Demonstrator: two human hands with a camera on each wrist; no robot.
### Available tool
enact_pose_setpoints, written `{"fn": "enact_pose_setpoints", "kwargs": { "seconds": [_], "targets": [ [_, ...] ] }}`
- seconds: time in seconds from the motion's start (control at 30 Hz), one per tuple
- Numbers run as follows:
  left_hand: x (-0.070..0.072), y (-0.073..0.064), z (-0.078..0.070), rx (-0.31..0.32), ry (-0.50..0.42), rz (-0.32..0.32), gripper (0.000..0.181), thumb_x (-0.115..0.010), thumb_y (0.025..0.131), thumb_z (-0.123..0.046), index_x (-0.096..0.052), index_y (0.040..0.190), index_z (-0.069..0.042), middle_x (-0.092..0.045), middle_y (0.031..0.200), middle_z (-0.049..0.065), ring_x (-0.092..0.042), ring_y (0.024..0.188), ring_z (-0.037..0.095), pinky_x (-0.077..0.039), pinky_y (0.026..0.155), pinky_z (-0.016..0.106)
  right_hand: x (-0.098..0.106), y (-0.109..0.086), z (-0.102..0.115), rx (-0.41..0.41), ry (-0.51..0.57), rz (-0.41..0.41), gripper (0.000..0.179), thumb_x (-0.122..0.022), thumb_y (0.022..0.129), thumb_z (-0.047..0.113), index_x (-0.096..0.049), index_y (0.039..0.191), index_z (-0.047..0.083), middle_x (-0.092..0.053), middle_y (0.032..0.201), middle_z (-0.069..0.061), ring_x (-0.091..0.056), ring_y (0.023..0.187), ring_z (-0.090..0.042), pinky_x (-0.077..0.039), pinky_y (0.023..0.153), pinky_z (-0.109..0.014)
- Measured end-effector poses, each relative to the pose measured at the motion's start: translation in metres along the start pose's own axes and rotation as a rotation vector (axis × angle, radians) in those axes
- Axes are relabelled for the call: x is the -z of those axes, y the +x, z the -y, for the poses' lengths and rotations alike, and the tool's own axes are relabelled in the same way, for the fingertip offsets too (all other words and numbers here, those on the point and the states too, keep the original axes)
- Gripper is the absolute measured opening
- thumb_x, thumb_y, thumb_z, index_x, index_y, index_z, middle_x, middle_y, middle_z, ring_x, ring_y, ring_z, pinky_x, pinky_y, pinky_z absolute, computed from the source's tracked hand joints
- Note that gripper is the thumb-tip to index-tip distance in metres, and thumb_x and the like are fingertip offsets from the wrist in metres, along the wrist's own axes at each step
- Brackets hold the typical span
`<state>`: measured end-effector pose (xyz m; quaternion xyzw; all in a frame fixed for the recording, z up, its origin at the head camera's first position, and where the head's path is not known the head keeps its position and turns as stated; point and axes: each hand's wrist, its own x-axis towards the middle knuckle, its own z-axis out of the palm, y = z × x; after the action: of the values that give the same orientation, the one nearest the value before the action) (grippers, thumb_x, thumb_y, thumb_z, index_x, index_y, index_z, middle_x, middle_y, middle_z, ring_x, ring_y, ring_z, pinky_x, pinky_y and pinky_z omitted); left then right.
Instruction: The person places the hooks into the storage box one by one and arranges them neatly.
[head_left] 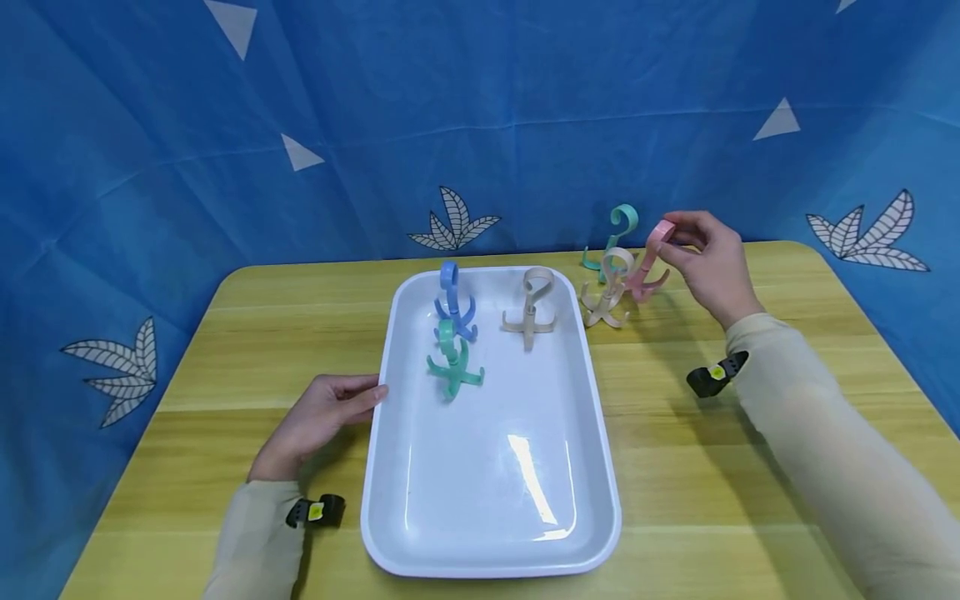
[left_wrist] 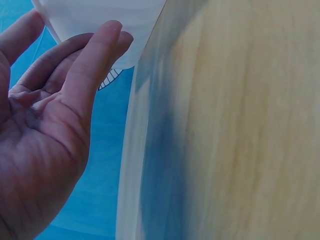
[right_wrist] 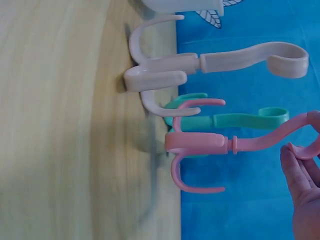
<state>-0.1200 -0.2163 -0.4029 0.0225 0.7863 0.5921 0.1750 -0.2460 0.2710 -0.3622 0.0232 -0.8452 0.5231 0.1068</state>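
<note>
My right hand (head_left: pixel 708 262) pinches the curled top of a pink claw hook (right_wrist: pixel 197 144) beyond the tray's right side; whether its prongs touch the table I cannot tell. Beside it stand a beige claw hook (head_left: pixel 606 292) and, farther back, a green claw hook (head_left: pixel 617 242), partly hidden behind the pink one in the right wrist view. My left hand (head_left: pixel 330 414) holds the left rim of a white tray (head_left: pixel 487 492), thumb at the rim and fingers against the outer wall. Inside the tray stand a blue hook (head_left: pixel 454 308), a second green hook (head_left: pixel 454 367) and a second beige hook (head_left: pixel 529 317).
The wooden table (head_left: pixel 705 500) runs up to a blue cloth backdrop (head_left: pixel 525 167) with leaf and triangle prints. The tray lies lengthwise in the middle, and bare tabletop shows on both sides. The three hooks outside stand close together near the back edge.
</note>
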Motion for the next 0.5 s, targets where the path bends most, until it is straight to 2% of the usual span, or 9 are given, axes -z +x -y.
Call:
{"fn": "enact_pose_setpoints", "kwargs": {
  "seconds": [0.17, 0.37, 0.5],
  "targets": [
    [0.001, 0.0, 0.001, -0.016, 0.005, 0.009, 0.049, -0.067, 0.096, -0.027, -0.059, 0.129, 0.008, -0.063, 0.124, 0.022, -0.066, 0.105, 0.025, -0.056, 0.086, 0.035, 0.008, -0.001, 0.004, 0.012, 0.038, -0.02, 0.045, -0.068, 0.094, 0.022, -0.056, 0.136, 0.012, -0.056, 0.128, -0.006, -0.055, 0.113, -0.011, -0.046, 0.1, -0.026],
    [0.0, -0.002, 0.002, -0.011, 0.0, 0.001, 0.049, -0.066, 0.097, -0.027, -0.059, 0.129, 0.008, -0.063, 0.124, 0.022, -0.066, 0.105, 0.025, -0.057, 0.086, 0.035, 0.023, -0.004, 0.011, 0.054, 0.08, -0.07, 0.044, -0.068, 0.094, 0.017, -0.057, 0.135, 0.008, -0.056, 0.126, -0.003, -0.056, 0.114, -0.01, -0.046, 0.098, -0.019],
    [0.0, -0.001, 0.002, -0.01, -0.002, 0.004, 0.05, -0.067, 0.096, -0.029, -0.059, 0.13, 0.008, -0.062, 0.124, 0.022, -0.066, 0.105, 0.027, -0.057, 0.086, 0.035, 0.037, -0.007, 0.011, 0.044, 0.086, -0.116, 0.045, -0.067, 0.095, 0.015, -0.055, 0.137, 0.008, -0.053, 0.129, -0.002, -0.056, 0.117, -0.01, -0.046, 0.094, -0.015]
  ]
}}
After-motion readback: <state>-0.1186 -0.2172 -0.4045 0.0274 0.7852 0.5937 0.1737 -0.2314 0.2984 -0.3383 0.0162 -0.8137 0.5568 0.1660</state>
